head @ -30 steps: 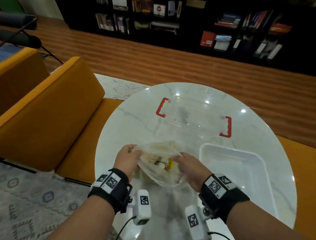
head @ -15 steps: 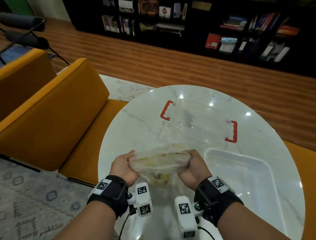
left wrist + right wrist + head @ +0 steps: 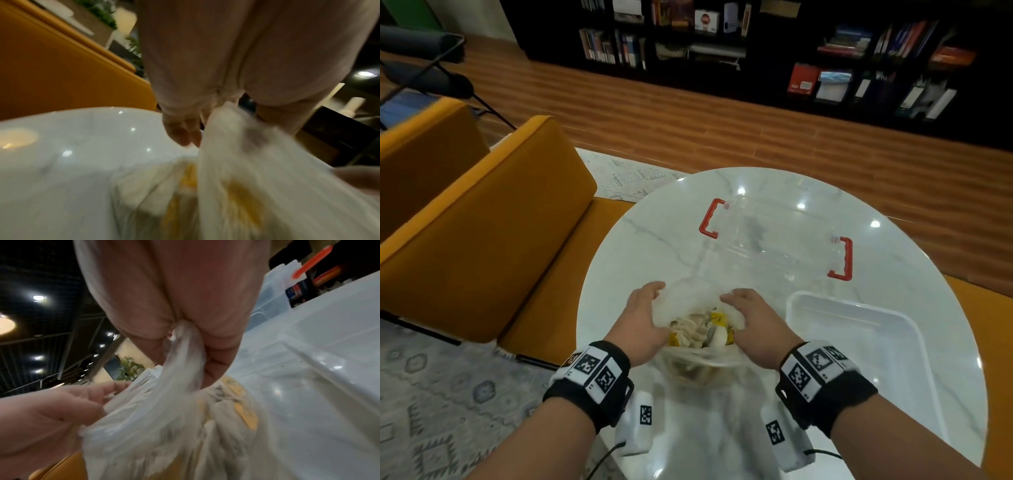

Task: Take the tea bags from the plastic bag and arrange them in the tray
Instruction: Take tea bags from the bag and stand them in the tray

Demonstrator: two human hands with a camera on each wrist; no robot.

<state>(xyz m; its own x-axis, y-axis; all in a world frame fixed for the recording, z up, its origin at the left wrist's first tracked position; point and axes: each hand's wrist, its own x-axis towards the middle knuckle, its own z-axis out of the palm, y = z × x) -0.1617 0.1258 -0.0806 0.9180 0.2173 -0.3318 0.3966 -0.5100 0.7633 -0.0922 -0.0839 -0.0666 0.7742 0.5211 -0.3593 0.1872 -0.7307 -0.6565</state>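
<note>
A clear plastic bag (image 3: pixel 688 308) stands on the round marble table, its mouth spread wide. Inside lie several tea bags (image 3: pixel 702 330) with yellow tags. My left hand (image 3: pixel 643 318) pinches the bag's left rim, and in the left wrist view the plastic bag (image 3: pixel 236 146) runs up between the fingers. My right hand (image 3: pixel 751 318) pinches the right rim; the right wrist view shows the plastic bag (image 3: pixel 185 353) bunched between thumb and fingers, with tea bags (image 3: pixel 226 410) below. The white tray (image 3: pixel 859 346) sits just right of my right hand and holds nothing.
A clear lid with red handles (image 3: pixel 774 236) lies beyond the bag on the marble table (image 3: pixel 647 246). An orange chair (image 3: pixel 482 233) stands close to the table's left edge. Dark bookshelves (image 3: pixel 756 51) line the far wall.
Half a second ago both hands held the bag's mouth nearly flat and close to me. Now they have moved forward and apart, the mouth gapes open and the tea bags show inside.
</note>
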